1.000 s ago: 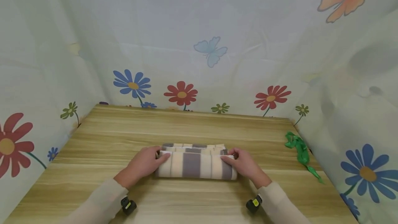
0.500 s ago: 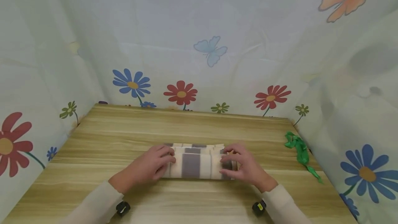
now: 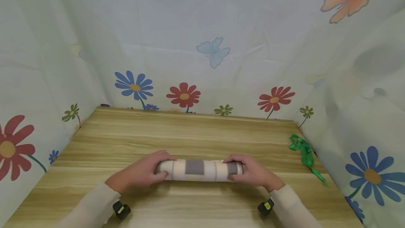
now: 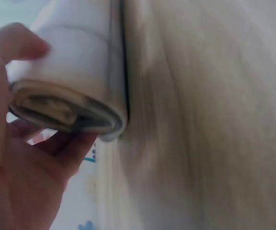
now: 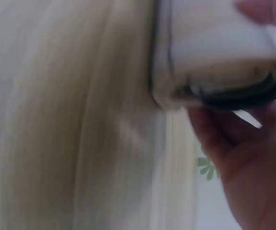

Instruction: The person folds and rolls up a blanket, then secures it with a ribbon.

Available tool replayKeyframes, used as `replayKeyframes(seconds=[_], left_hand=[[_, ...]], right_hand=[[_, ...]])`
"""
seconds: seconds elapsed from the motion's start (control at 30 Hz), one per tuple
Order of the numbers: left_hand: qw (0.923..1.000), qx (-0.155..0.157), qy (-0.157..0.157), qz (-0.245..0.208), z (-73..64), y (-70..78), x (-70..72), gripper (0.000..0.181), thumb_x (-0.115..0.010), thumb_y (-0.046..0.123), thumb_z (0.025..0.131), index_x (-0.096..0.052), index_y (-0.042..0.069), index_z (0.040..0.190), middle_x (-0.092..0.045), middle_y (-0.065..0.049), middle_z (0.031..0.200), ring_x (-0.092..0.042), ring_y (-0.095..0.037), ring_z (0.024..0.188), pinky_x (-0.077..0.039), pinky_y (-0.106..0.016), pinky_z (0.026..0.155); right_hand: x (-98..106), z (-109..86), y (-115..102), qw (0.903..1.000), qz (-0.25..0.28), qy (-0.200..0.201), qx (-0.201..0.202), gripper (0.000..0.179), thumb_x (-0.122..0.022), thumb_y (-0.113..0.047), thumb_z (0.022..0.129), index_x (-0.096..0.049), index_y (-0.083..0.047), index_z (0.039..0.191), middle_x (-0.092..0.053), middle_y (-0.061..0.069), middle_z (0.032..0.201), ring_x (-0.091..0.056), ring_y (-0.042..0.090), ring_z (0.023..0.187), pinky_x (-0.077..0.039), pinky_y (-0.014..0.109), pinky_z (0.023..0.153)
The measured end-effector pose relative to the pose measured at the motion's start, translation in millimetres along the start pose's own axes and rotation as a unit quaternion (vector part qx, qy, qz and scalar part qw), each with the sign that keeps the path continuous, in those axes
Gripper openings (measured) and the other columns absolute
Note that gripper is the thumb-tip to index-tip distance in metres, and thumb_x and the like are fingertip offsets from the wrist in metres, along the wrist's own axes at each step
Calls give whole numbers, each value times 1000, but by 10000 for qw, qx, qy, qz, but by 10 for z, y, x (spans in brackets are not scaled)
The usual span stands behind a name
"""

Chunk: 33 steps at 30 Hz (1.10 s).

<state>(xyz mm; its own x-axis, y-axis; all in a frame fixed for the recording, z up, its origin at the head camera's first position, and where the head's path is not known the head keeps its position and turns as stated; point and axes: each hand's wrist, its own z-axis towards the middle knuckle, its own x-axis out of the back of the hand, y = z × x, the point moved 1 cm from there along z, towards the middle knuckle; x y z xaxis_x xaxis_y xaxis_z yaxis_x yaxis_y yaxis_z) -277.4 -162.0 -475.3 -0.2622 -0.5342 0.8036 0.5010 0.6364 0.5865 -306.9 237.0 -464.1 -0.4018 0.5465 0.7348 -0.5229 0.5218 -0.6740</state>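
A checked cloth (image 3: 194,169) in cream, white and grey lies rolled into a sideways tube near the middle of the wooden table. My left hand (image 3: 143,170) grips its left end, fingers over the far side and thumb on the near side. At the opposite end, my right hand (image 3: 254,172) holds it the same way. The left wrist view shows the roll (image 4: 75,57) end-on, with layers wound inside and the thumb against it. Blurred in the right wrist view, the roll's other end (image 5: 219,43) sits between thumb and fingers.
A crumpled green ribbon (image 3: 307,156) lies along the right edge of the table (image 3: 190,129). Pale curtains (image 3: 158,27) printed with flowers and butterflies stand behind and at both sides. Each wrist carries a small black camera (image 3: 121,209).
The folded flaps that showed behind the roll have been wound in, leaving one narrower tube. Both hands lifted their fingers off the cloth, then took hold of its ends again.
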Motion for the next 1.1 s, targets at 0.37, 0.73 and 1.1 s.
replayKeyframes(seconds=[0.37,0.73,1.1], left_hand=[[9875,1340,678,-476,80,-45,-43,48,-49,47,107,-54,12,139,-69,-6,115,-63,-17,98,-53,-39,83],[9665,567,1310,2132,273,-6,-144,26,-58,19,105,-63,6,127,-63,-14,114,-61,-34,104,-53,-49,92],[9588,-688,814,2634,330,123,-117,55,-67,48,96,-58,13,137,-62,-9,135,-58,-31,125,-46,-53,108]], right_hand=[[-63,96,151,9829,829,469,-1577,36,-66,-47,98,-69,-16,118,-67,3,105,-60,14,90,-51,29,76],[-162,279,45,9737,-988,1374,-1523,30,-73,-38,96,-74,-12,112,-69,2,100,-60,14,86,-52,35,77],[-121,321,-143,9760,-1955,920,267,48,-78,-47,88,-69,-20,127,-63,7,136,-57,29,126,-49,52,104]])
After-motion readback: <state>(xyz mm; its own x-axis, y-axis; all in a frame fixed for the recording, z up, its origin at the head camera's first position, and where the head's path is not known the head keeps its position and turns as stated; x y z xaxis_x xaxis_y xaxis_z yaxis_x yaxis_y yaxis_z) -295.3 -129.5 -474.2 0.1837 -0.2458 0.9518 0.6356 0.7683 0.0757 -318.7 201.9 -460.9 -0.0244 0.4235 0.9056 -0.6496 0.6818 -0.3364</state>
